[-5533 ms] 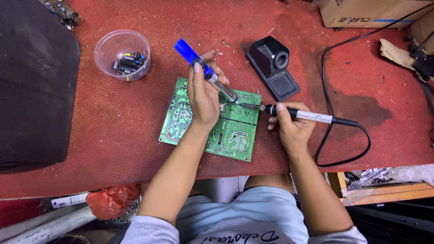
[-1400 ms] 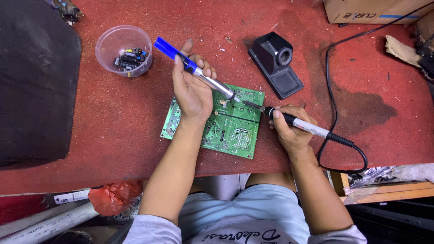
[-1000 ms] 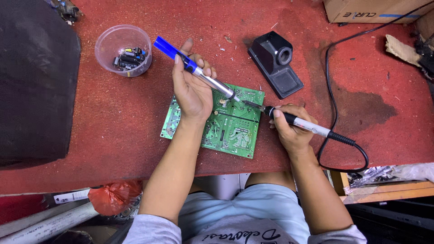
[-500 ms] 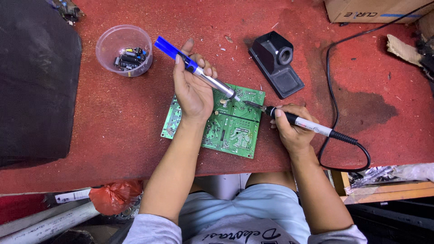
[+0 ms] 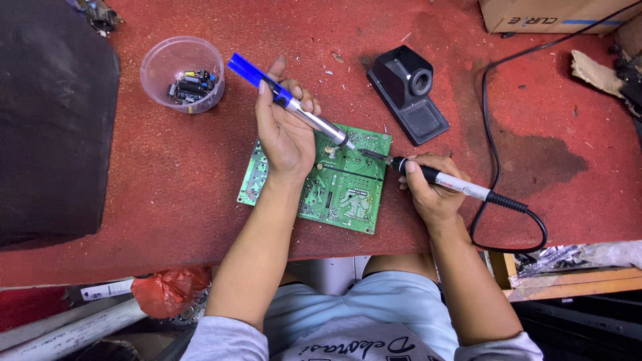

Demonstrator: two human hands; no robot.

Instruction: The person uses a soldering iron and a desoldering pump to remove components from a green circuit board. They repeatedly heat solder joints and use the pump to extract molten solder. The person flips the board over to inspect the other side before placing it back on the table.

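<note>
Bare mat point(image 5: 167, 174) left of board point(image 5: 348, 194); stand point(image 5: 408, 93) blocks beyond, cord point(image 5: 488, 134) right.

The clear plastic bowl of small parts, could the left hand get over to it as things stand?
Probably yes, once freed: the left hand grips the blue desoldering pump, but only bare red table lies between it and the clear bowl.

Worn red workbench top point(image 5: 167, 200) (stained dark at right), wooden shelf point(image 5: 568, 284) below.
</note>
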